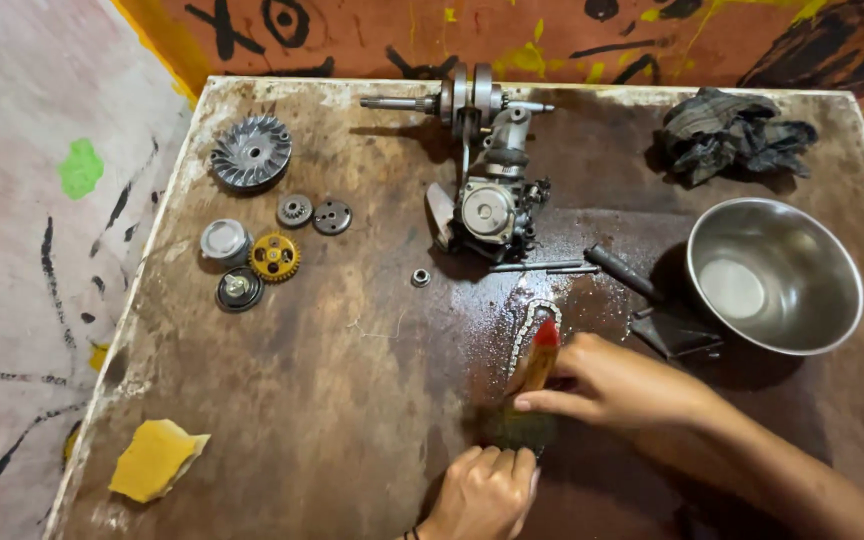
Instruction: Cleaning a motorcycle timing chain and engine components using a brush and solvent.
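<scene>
My right hand grips a paintbrush with a wooden handle and a red tip, bristles pointing down toward the wet, dark patch of the table. A small metal chain lies in a loop on the wet patch just above the brush. My left hand rests fingers down on the table right below the bristles, pressing something I cannot make out. A carburettor and a crankshaft with rod lie further up the table.
A steel bowl stands at the right, with a dark-handled tool beside it and a rag behind. At the left lie a finned wheel, several gears and caps, and yellow sandpaper.
</scene>
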